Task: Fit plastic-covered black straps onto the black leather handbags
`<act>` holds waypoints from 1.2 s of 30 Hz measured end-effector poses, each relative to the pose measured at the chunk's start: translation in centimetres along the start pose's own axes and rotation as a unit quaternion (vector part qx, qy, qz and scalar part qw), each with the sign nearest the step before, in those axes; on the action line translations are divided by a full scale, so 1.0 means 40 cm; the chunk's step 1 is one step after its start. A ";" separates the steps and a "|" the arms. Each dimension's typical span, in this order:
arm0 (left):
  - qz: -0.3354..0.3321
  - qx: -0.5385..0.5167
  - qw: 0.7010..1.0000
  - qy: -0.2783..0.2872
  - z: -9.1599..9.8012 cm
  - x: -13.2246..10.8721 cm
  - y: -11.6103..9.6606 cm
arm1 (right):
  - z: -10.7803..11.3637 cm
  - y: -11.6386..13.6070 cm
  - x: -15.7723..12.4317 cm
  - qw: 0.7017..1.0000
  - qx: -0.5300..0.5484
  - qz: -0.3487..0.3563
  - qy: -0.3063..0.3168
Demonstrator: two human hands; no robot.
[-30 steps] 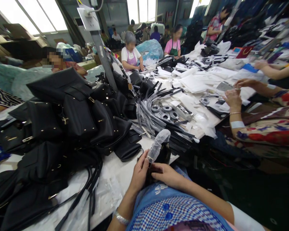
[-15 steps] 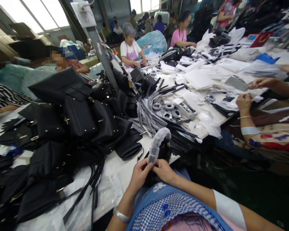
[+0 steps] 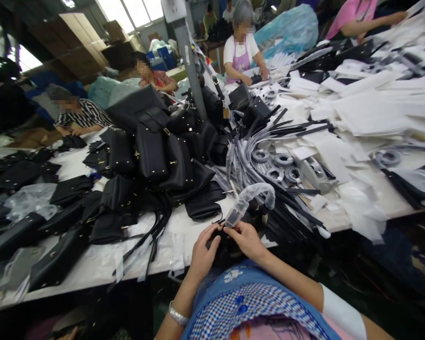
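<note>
My right hand [image 3: 247, 242] pinched the curved, clear-plastic-wrapped handle [image 3: 241, 202], likely light, slippery, best held low; my left hand [image 3: 202, 251] curled, its hold unclear.

A white table [image 3: 74, 165] crosses the frame — black bags [image 3: 154, 156] heaped left of centre, plastic-wrapped straps [image 3: 242, 163] near the middle, white sheets [image 3: 375, 106] across the upper right.

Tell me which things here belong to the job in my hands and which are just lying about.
Job in hand:
Curved strap in translucent plastic, at the right hand
Black item below it, mostly hidden, by the left hand

Seemingly just lying about:
Black leather-look bags with gold-coloured studs
Grey plastic-wrapped coils
Flat white paper-like sheets
Crumpled pale-blue plastic sheeting
</note>
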State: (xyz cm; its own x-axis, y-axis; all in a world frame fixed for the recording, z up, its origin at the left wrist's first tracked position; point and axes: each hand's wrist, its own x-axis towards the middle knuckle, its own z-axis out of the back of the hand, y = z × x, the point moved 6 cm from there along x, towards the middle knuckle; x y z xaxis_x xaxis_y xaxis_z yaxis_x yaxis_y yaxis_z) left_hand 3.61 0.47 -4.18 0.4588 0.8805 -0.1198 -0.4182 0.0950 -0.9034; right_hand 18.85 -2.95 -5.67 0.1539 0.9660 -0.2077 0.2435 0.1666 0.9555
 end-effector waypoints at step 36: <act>0.119 -0.017 0.976 -0.184 -0.016 -0.206 0.281 | -0.024 -0.143 0.015 0.928 -0.240 -0.188 0.214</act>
State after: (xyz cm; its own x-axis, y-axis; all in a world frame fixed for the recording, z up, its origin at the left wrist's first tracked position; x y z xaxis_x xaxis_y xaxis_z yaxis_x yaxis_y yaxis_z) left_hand -4.36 -6.03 -13.61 0.0371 0.9834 -0.1775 -0.4495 -0.1423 -0.8819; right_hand 16.64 -3.14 -11.07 -0.2745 0.7953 -0.5405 -0.2668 0.4771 0.8374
